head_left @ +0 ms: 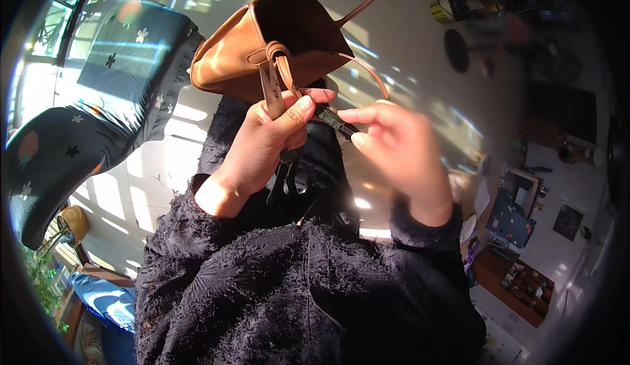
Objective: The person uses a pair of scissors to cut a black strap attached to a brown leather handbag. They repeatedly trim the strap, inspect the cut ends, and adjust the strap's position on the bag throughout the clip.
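A brown leather handbag rests tilted over my knees, its dark inside showing. A tan strap is looped in a knot at its side. My left hand is closed round the lower part of this strap and a pale, pointed flat strip that stands up beside the thumb. My right hand, partly blurred, pinches a small dark green piece with a black end between thumb and forefinger. That piece reaches across to my left fingertips; its exact kind is unclear. Black loops hang below my left hand.
A dark chair with a flower-patterned cover stands to the left. Sunlit pale floor tiles lie around me. A reddish-brown cabinet stands at the lower right. Blue cloth and green leaves are at the lower left.
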Motion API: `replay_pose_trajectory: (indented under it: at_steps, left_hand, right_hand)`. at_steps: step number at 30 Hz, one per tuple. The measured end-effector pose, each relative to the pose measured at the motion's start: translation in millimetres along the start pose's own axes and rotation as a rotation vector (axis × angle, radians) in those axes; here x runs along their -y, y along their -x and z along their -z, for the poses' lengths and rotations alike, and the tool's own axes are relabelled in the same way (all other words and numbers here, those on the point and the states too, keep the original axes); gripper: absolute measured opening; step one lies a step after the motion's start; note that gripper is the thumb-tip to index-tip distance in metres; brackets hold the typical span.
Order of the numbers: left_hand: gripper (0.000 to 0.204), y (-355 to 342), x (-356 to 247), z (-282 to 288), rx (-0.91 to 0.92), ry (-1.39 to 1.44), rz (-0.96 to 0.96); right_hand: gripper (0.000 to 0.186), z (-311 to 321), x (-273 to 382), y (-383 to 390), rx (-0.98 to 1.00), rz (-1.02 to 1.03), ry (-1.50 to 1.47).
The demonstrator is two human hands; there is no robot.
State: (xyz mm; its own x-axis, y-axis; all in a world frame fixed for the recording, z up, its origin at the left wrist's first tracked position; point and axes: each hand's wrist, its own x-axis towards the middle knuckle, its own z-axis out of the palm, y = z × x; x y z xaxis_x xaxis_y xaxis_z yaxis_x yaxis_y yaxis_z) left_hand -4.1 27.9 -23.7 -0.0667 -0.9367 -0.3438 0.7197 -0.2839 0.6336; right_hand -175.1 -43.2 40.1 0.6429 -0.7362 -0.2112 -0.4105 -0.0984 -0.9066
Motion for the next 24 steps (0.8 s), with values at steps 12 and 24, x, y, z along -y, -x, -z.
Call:
replay_pose_trajectory:
  at_steps: [12,24]
  left_hand:
    - [0.027,1.1,2.5,2.5,-0.005,-0.019,-0.011]
    - [0.027,2.5,3.2,4.0,0.006,0.002,0.013]
  right_hand:
    - [0.018,-8.6,3.5,1.5,-0.055,-0.063,-0.003]
    - [0.011,-18.3,-8.5,-0.9,-0.072,-0.053,-0.140]
